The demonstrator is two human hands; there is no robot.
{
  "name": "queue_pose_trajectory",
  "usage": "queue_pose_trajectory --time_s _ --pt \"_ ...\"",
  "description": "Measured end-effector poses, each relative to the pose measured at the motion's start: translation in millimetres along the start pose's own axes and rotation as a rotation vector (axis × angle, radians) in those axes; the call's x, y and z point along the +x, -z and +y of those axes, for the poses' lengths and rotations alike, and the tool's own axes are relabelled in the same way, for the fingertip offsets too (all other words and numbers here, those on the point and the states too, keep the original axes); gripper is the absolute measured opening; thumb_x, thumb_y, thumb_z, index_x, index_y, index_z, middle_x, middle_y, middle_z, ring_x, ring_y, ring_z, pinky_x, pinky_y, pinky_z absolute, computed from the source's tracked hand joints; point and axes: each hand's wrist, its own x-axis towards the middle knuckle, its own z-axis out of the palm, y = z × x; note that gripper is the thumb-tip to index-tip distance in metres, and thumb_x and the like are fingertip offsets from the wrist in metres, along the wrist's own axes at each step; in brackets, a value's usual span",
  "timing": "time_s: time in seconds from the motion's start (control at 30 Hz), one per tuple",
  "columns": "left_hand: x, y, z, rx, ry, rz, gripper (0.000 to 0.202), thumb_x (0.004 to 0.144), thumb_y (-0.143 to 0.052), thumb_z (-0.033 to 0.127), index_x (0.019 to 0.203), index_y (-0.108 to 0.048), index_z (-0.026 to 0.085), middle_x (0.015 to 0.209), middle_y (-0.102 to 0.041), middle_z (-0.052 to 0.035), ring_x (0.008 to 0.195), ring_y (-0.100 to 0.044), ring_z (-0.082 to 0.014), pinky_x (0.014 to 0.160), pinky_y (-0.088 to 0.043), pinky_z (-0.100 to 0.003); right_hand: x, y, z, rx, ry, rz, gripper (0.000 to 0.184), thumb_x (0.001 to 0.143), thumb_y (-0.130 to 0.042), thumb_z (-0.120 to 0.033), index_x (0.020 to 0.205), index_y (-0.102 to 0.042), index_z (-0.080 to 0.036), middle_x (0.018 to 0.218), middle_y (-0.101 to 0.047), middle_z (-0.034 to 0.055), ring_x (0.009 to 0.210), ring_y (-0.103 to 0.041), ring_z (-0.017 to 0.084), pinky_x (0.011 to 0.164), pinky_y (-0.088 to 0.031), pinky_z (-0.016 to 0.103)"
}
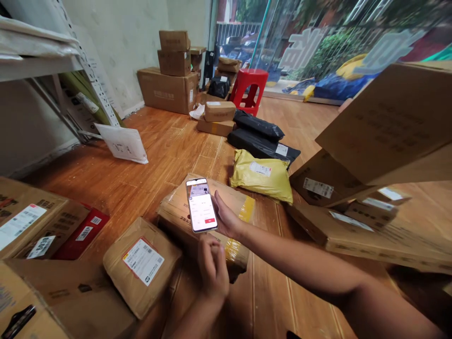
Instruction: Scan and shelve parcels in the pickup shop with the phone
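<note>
A smartphone (202,207) with a lit screen and a red button near its bottom is in my right hand (228,217), thumb along its right edge. Just below the phone, my left hand (213,268) is closed, fingers curled, with nothing visible in it. Both hands are above a brown carton (229,200) with yellow tape at its right end. To the left of my left hand lies a brown wrapped parcel (116,256) with a white, red-edged label (144,260). A yellow bag parcel (261,181) rests beyond the carton, to the right.
Cartons crowd the left (67,212) and right (388,127) sides. Black bag parcels (261,136) and a red stool (250,89) stand farther out. A white envelope (122,143) leans by the metal shelf (93,75). Stacked boxes (165,89) line the wall near the glass front.
</note>
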Motion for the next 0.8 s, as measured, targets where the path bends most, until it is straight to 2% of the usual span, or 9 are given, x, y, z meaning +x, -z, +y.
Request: queue_pose_trajectory --time_s 0.07,0.17,0.27,0.33,0.37,0.47,0.6,0.7,0.8 --pt "25 -1.4 -16 0.175 -0.025 -0.044 0.026 0.092 -0.049 0.031 0.107 -0.061 0.013 0.107 -0.061 -0.0167 0.104 -0.056 -0.0280 0.094 -0.046 -0.050 1 0 -9 -0.007 0.072 0.071 0.063 0.099 -0.011 -0.056 0.124 -0.055 -0.017 0.093 -0.076 0.0103 0.080 -0.074 0.025 0.084 -0.056 0.047" --pt "78 -0.1 -39 0.558 -0.053 -0.165 0.033 0.089 -0.049 0.029 0.117 -0.063 0.016 0.128 -0.055 -0.0177 0.126 -0.042 -0.0371 0.106 -0.032 -0.058 -9 9 -25 -0.039 0.149 0.195 0.060 0.100 -0.014 -0.054 0.121 -0.057 -0.018 0.091 -0.076 0.0094 0.077 -0.074 0.024 0.079 -0.058 0.045" --pt "130 0.6 -56 0.813 0.190 -0.193 0.053 0.084 -0.054 0.051 0.131 -0.057 0.027 0.147 -0.039 -0.0164 0.137 -0.022 -0.0502 0.104 -0.021 -0.070 -35 26 -36 -0.086 0.184 0.291 0.055 0.100 -0.020 -0.053 0.121 -0.058 -0.019 0.101 -0.075 0.0099 0.080 -0.074 0.022 0.079 -0.058 0.041" --pt "155 -0.7 -65 0.897 0.341 -0.197 0.069 0.078 -0.050 0.069 0.136 -0.053 0.032 0.149 -0.034 -0.0181 0.136 -0.020 -0.0545 0.101 -0.019 -0.072 -59 40 -33 -0.093 0.164 0.327 0.054 0.100 -0.023 -0.053 0.126 -0.056 -0.020 0.106 -0.074 0.0109 0.081 -0.074 0.022 0.080 -0.058 0.040" --pt "163 -1.2 -69 0.925 0.372 -0.195 0.074 0.076 -0.046 0.074 0.137 -0.052 0.033 0.149 -0.034 -0.0182 0.136 -0.021 -0.0545 0.102 -0.019 -0.071 -71 48 -30 -0.088 0.141 0.348 0.055 0.100 -0.023 -0.054 0.130 -0.053 -0.020 0.107 -0.074 0.0116 0.082 -0.074 0.023 0.079 -0.058 0.040" --pt "170 1.1 -78 0.969 0.306 -0.209 0.081 0.076 -0.034 0.080 0.141 -0.047 0.033 0.146 -0.037 -0.0191 0.132 -0.029 -0.0530 0.102 -0.021 -0.068 -106 70 -14 -0.055 0.073 0.463 0.058 0.098 -0.025 -0.058 0.134 -0.050 -0.019 0.107 -0.074 0.0136 0.084 -0.074 0.026 0.076 -0.058 0.041" --pt "159 15.6 -78 0.985 0.184 -0.309 0.084 0.077 -0.031 0.080 0.142 -0.047 0.029 0.141 -0.041 -0.0234 0.123 -0.040 -0.0519 0.096 -0.029 -0.064 -133 92 4 -0.033 0.054 0.571 0.056 0.097 -0.030 -0.059 0.124 -0.058 -0.019 0.102 -0.075 0.0118 0.082 -0.073 0.025 0.074 -0.057 0.039" --pt "142 21.1 -66 1.003 0.134 -0.377 0.086 0.076 -0.036 0.080 0.140 -0.049 0.024 0.129 -0.051 -0.0256 0.114 -0.047 -0.0485 0.091 -0.035 -0.060 -140 97 16 -0.005 0.023 0.552 0.056 0.096 -0.031 -0.059 0.117 -0.063 -0.018 0.098 -0.076 0.0120 0.082 -0.073 0.025 0.076 -0.057 0.039" --pt "127 14.6 -50 1.019 0.108 -0.402 0.093 0.072 -0.043 0.080 0.140 -0.048 0.018 0.124 -0.054 -0.0284 0.111 -0.048 -0.0483 0.089 -0.035 -0.062 -140 89 28 0.033 -0.038 0.538 0.056 0.095 -0.035 -0.060 0.119 -0.062 -0.016 0.097 -0.076 0.0119 0.081 -0.073 0.025 0.078 -0.056 0.040"
